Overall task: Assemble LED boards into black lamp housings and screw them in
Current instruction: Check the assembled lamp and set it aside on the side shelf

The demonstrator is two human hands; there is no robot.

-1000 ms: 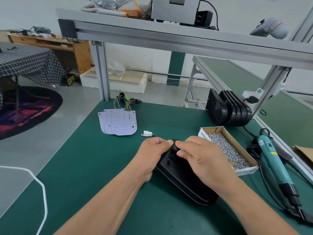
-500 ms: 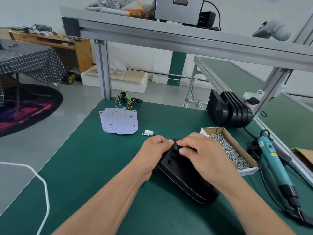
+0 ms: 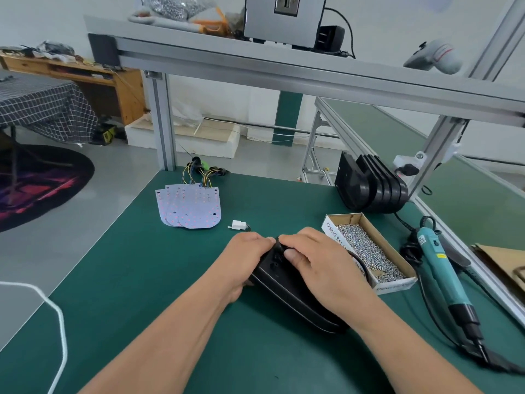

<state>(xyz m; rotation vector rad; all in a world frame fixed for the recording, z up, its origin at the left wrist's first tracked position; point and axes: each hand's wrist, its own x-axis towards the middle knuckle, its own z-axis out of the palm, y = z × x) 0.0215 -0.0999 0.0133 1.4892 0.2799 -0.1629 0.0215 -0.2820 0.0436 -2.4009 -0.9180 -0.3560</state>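
Note:
A black lamp housing (image 3: pixel 287 291) lies on the green bench in front of me, its narrow end pointing away. My left hand (image 3: pixel 246 254) grips that far end from the left. My right hand (image 3: pixel 315 260) curls over the same end from the right, fingertips pinching a small black part at the tip. A white connector (image 3: pixel 238 224) on a short wire lies just beyond the hands. A fanned pile of white LED boards (image 3: pixel 191 206) with coloured wires sits at the back left. A stack of black housings (image 3: pixel 370 186) stands on edge at the back right.
An open cardboard box of screws (image 3: pixel 369 248) lies right beside the housing. A teal electric screwdriver (image 3: pixel 441 271) with its black cable lies further right. An aluminium frame post (image 3: pixel 163 123) stands at the bench's back left corner. A white cord (image 3: pixel 54 314) hangs at the left edge.
My right hand has shifted left over the housing's far end and now covers more of it. The left hand and the housing have hardly moved.

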